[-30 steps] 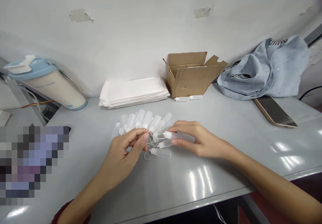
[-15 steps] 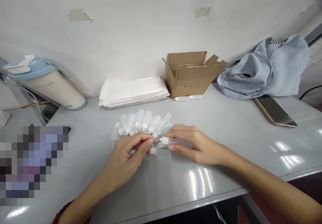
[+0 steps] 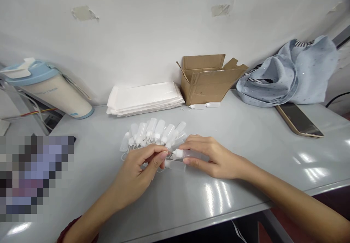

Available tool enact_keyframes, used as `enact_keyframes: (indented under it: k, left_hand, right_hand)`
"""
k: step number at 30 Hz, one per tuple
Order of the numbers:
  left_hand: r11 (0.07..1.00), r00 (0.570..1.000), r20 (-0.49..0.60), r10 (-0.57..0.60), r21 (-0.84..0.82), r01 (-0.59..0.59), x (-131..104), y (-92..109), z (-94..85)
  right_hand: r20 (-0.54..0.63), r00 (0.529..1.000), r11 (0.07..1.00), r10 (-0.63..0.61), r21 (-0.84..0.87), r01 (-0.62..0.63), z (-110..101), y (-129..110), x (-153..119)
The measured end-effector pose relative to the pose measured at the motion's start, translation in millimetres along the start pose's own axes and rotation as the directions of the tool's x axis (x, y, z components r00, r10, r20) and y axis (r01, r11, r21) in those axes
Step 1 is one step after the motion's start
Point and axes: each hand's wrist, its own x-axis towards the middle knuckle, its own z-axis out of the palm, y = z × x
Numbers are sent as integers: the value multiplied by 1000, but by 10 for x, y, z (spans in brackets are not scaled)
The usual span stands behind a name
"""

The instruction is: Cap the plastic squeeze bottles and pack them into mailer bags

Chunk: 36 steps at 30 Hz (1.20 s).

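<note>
Right hand (image 3: 216,159) pinches a small bottle (image 3: 191,154) lying crosswise just above the worktop (image 3: 246,155), its cap (image 3: 178,153) pointing left toward the left hand (image 3: 136,173), whose fingertips close at that tip.

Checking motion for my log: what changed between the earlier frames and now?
The left hand moved right until its fingertips met the tip of the small bottle held in the right hand. The right hand's grip, the bottle pile and cardboard box stayed put.
</note>
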Motion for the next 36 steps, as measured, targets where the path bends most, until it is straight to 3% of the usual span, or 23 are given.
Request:
enact_keyframes:
  k: [19, 36]
  left_hand:
    - [999, 1000, 18, 26, 32, -26, 13, -11, 2]
    - [982, 989, 45, 143, 121, -148, 3, -49, 72]
  right_hand:
    - [18, 1000, 1000, -12, 20, 12, 0, -5, -8]
    - [13, 999, 997, -53, -49, 53, 79, 6, -15]
